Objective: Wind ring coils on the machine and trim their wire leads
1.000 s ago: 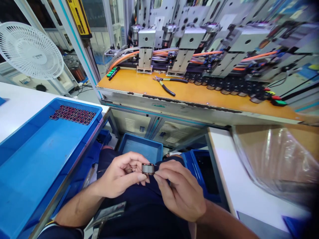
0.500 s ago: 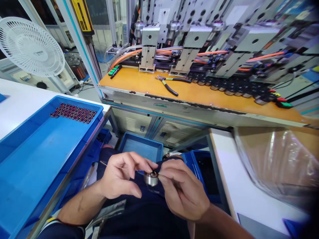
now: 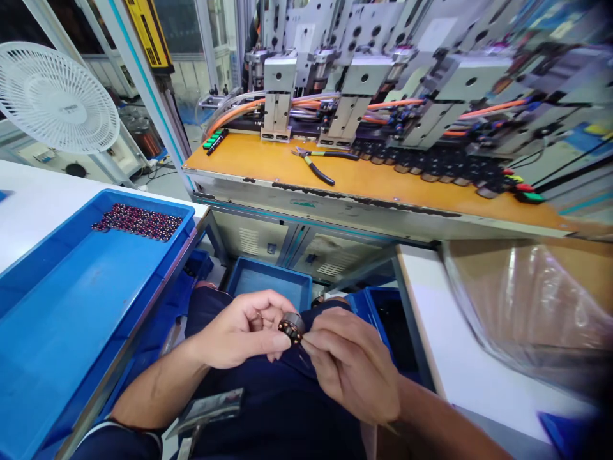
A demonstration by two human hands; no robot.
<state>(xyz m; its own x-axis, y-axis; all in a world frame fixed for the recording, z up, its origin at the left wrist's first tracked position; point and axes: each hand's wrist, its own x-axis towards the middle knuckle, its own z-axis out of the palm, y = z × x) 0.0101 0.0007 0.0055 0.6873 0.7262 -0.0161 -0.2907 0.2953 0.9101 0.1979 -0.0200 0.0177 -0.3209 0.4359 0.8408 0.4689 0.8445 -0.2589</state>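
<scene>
In front of my lap, a small motor stator (image 3: 291, 327) has a grey metal ring and copper windings in its open face. It is tilted, with the windings turned toward me. My left hand (image 3: 253, 329) is closed around its left side, thumb at the near edge and fingers behind. My right hand (image 3: 352, 361) is closed, its thumb and fingertips pinched at the stator's lower right edge. Whether a fine wire lies between those fingertips is too small to tell.
To the left, a large blue tray (image 3: 96, 287) holds many small wound parts (image 3: 138, 222). Pliers (image 3: 318, 166) and a row of dark cylindrical parts (image 3: 426, 167) lie on the orange bench (image 3: 253, 163) under the machine. A plastic-covered box (image 3: 527, 300) stands at right.
My left hand has gone from spread fingers above the stator to a grip around it. The stator has tipped from upright so its windings face me. My right hand stays at its edge.
</scene>
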